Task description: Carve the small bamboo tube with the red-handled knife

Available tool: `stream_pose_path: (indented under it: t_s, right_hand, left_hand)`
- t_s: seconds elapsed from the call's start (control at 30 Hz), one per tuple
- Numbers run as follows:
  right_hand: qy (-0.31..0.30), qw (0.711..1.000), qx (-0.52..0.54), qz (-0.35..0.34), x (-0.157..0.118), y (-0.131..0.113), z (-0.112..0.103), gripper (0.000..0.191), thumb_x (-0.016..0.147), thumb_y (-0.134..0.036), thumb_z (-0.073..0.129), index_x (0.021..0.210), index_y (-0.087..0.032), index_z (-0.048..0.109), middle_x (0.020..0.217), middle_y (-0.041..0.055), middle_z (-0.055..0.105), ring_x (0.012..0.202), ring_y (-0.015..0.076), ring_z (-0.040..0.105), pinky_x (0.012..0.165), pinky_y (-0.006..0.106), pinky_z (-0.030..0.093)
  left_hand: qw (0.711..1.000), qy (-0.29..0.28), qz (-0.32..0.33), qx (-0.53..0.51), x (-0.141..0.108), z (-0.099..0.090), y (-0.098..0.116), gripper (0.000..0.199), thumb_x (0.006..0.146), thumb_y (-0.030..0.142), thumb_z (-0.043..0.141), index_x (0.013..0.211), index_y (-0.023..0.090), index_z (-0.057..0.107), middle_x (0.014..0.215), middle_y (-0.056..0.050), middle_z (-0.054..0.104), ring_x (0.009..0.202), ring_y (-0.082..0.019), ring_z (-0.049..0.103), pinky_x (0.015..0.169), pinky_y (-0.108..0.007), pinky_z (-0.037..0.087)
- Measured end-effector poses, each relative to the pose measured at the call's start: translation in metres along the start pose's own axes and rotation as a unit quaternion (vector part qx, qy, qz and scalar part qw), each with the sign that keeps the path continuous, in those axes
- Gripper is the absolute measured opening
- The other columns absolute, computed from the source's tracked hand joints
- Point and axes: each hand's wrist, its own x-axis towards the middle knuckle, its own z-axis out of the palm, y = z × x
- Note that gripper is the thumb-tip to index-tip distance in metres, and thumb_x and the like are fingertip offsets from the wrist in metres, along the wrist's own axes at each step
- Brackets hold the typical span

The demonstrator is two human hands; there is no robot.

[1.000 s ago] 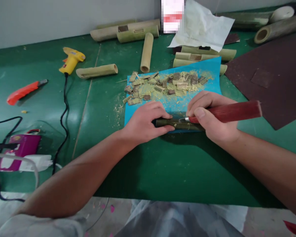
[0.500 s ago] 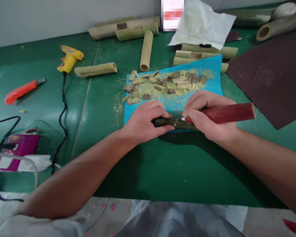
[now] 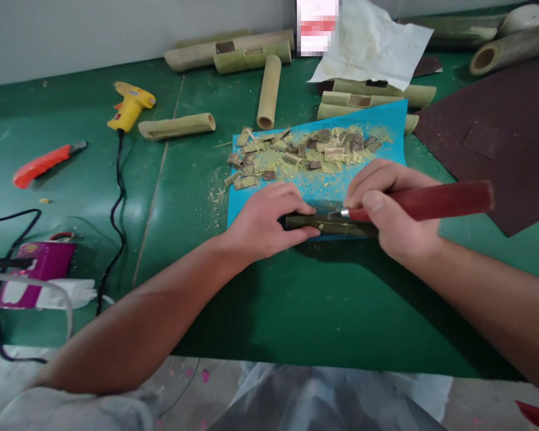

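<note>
My left hand (image 3: 273,218) is closed round the left end of a dark bamboo tube (image 3: 336,226), which lies across the front edge of a blue sheet (image 3: 291,187). In my right hand (image 3: 397,209) is a carving knife (image 3: 449,200) with a thick red wooden handle. Its short metal blade points left, close over the tube's upper side; whether it touches cannot be made out. My right fingers hide part of the tube's right end. Behind both hands, bamboo chips and shavings (image 3: 314,149) are spread on the blue sheet.
Cut bamboo pieces (image 3: 269,93) lie along the back of the green table (image 3: 260,311). On the left are a yellow glue gun (image 3: 130,108), an orange utility knife (image 3: 42,166) and a purple power strip (image 3: 49,266) with cables. Dark brown sheet (image 3: 498,149) lies right, white paper (image 3: 368,48) behind.
My right hand has drawn the carving knife to the right and its handle has swung slightly upward, showing more of the blade. My left hand keeps its hold on the tube.
</note>
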Motion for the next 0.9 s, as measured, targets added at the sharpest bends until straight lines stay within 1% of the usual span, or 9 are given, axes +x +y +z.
stream_pose_path:
  t_s: [0.07,0.13,0.27,0.4,0.5,0.63,0.77,0.83,0.9]
  right_hand:
    - [-0.038,0.999,-0.002,0.015,0.0019,-0.0029,0.0007,0.031,0.100,-0.044,0.072,0.074,-0.028,0.067,0.072,0.0018,0.067,0.068,0.0204,0.064,0.063,0.038,0.052]
    - [-0.052,0.998,0.001,0.018,0.0031,-0.0043,0.0009,0.032,0.101,-0.043,0.072,0.074,-0.026,0.066,0.073,0.0018,0.068,0.067,0.0192,0.064,0.063,0.037,0.051]
    - [-0.062,0.998,0.000,0.009,0.0045,-0.0029,-0.0001,0.031,0.101,-0.040,0.072,0.074,-0.026,0.066,0.074,0.0019,0.069,0.068,0.0188,0.066,0.064,0.037,0.052]
    - [-0.069,0.997,-0.012,0.011,0.0067,-0.0033,0.0000,0.034,0.100,-0.046,0.072,0.072,-0.028,0.065,0.072,0.0014,0.070,0.068,0.0198,0.066,0.063,0.038,0.054]
    - [-0.068,0.998,-0.013,0.012,0.0072,-0.0057,0.0008,0.037,0.098,-0.047,0.074,0.069,-0.027,0.063,0.070,0.0016,0.068,0.065,0.0199,0.064,0.060,0.039,0.052]
    - [-0.004,1.000,-0.017,0.010,0.0047,-0.0051,0.0005,0.040,0.097,-0.040,0.075,0.064,-0.026,0.059,0.064,0.0003,0.059,0.058,0.0172,0.054,0.053,0.037,0.043]
    - [0.060,0.998,0.003,0.009,0.0044,-0.0011,-0.0010,0.042,0.094,-0.034,0.074,0.058,-0.026,0.055,0.059,0.0000,0.053,0.053,0.0160,0.047,0.050,0.037,0.037]
    - [0.088,0.996,0.017,0.022,0.0059,0.0006,-0.0014,0.044,0.092,-0.034,0.074,0.055,-0.027,0.053,0.055,0.0009,0.051,0.051,0.0167,0.046,0.049,0.039,0.037]
    - [0.109,0.993,0.016,0.036,0.0074,0.0019,-0.0013,0.043,0.092,-0.035,0.073,0.054,-0.028,0.054,0.055,0.0022,0.052,0.053,0.0185,0.048,0.051,0.041,0.040]
  left_hand:
    - [1.000,0.001,0.005,-0.004,-0.0001,-0.0001,-0.0004,0.020,0.093,0.039,0.081,0.101,0.021,0.077,0.093,-0.005,0.075,0.085,-0.019,0.070,0.082,-0.035,0.056]
    - [1.000,0.003,0.006,-0.005,-0.0001,0.0002,-0.0005,0.020,0.093,0.039,0.082,0.100,0.021,0.077,0.093,-0.005,0.075,0.084,-0.019,0.070,0.081,-0.035,0.056]
    - [1.000,0.010,0.010,-0.003,0.0002,0.0002,0.0001,0.019,0.092,0.037,0.082,0.098,0.019,0.076,0.091,-0.005,0.074,0.084,-0.019,0.070,0.080,-0.035,0.055]
    - [1.000,0.001,0.003,-0.001,0.0008,-0.0010,0.0013,0.019,0.093,0.037,0.081,0.098,0.020,0.076,0.092,-0.005,0.075,0.084,-0.019,0.070,0.081,-0.035,0.056]
    - [1.000,-0.003,-0.005,-0.004,0.0009,-0.0015,0.0016,0.018,0.093,0.038,0.081,0.098,0.021,0.076,0.092,-0.004,0.075,0.084,-0.019,0.070,0.082,-0.036,0.056]
    - [1.000,0.000,-0.007,-0.003,0.0009,-0.0007,0.0013,0.020,0.092,0.038,0.082,0.100,0.021,0.079,0.093,-0.004,0.076,0.085,-0.018,0.070,0.083,-0.035,0.055]
    - [1.000,0.013,0.005,0.001,0.0009,0.0010,0.0011,0.019,0.092,0.036,0.082,0.102,0.019,0.080,0.092,-0.004,0.076,0.084,-0.018,0.070,0.081,-0.032,0.055]
    - [1.000,0.016,0.006,0.002,0.0007,0.0017,0.0009,0.020,0.092,0.035,0.083,0.102,0.019,0.080,0.092,-0.005,0.076,0.085,-0.018,0.070,0.081,-0.032,0.054]
    - [1.000,0.015,0.006,0.003,0.0004,0.0020,0.0006,0.020,0.092,0.036,0.083,0.103,0.019,0.080,0.093,-0.005,0.076,0.085,-0.019,0.071,0.081,-0.033,0.055]
